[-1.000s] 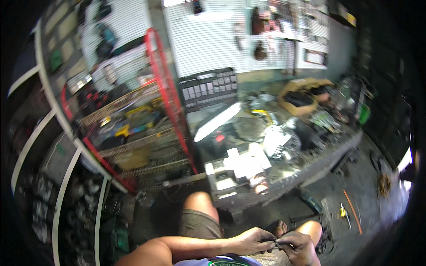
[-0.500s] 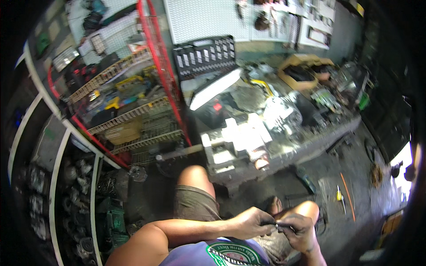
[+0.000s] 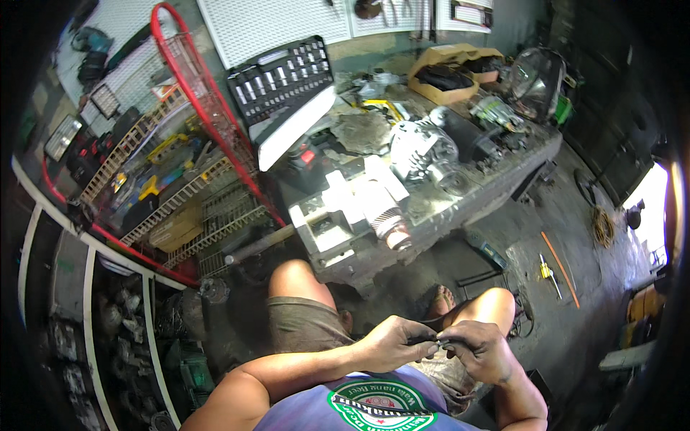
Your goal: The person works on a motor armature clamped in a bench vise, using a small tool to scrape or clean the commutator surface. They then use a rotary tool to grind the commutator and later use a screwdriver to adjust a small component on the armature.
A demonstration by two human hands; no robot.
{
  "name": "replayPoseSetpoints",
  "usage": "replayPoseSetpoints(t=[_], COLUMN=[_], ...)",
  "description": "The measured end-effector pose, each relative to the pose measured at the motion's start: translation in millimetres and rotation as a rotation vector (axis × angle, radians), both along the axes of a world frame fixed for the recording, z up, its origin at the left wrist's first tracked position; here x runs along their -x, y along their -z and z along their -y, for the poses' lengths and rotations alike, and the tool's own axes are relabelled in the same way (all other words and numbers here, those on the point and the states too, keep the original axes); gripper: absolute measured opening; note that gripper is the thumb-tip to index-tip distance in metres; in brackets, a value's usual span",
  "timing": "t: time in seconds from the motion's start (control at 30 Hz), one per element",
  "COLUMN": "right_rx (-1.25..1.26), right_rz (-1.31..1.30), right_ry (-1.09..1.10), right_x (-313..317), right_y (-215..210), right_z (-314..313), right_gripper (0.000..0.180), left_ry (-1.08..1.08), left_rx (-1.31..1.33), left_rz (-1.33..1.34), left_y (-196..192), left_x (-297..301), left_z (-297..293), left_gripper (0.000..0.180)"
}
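In front of my lap, my left hand (image 3: 394, 345) and my right hand (image 3: 477, 350) meet fingertip to fingertip. Both are closed in a pinch on a small, shiny metal piece (image 3: 438, 345), mostly covered by the fingers and too small to name. Dark grime coats the fingers. Ahead on the workbench (image 3: 460, 215), a vise (image 3: 327, 226) stands at the near edge, and a metal shaft with gear teeth (image 3: 388, 223) rests in or against it. A grey metal housing (image 3: 420, 151) sits just behind; neither hand touches these.
An open socket set case (image 3: 280, 79) stands at the bench's back left, near a red-framed wire rack (image 3: 194, 93). Cardboard boxes (image 3: 445, 93) are at the back. On the floor to the right lie an orange rod (image 3: 560, 269) and a yellow-handled tool (image 3: 546, 273).
The whole view has shifted, with the bench now farther left and higher in the picture. My hands stay together at the small piece; the right hand's fingers have changed position slightly.
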State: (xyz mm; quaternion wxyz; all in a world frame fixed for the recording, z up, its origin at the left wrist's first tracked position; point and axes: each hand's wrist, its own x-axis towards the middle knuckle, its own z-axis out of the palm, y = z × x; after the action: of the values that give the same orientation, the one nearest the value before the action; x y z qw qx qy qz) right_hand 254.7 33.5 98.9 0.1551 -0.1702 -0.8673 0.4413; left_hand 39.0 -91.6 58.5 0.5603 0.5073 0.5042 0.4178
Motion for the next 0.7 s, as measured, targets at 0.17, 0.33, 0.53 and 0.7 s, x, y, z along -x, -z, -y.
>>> replayPoseSetpoints(t=[0.17,0.33,0.53,0.7], right_rx=[0.094,0.111,-0.098,-0.046], right_rz=[0.006,-0.019,-0.03,0.051], right_ry=[-0.006,-0.054,0.041,0.039], right_x=[5,5,9,12], right_y=[5,-3,-8,-5], right_z=[-3,2,6,9], right_gripper=[0.029,0.027,0.013,0.009], left_ry=[-0.022,-0.051,-0.103,-0.092], left_rx=[-0.035,-0.031,-0.153,-0.144], left_rz=[-0.008,0.092,0.068,0.111], left_y=[5,11,15,16], left_x=[1,-2,-2,-4], left_z=[-1,2,3,7], left_gripper=[0.027,0.028,0.025,0.024])
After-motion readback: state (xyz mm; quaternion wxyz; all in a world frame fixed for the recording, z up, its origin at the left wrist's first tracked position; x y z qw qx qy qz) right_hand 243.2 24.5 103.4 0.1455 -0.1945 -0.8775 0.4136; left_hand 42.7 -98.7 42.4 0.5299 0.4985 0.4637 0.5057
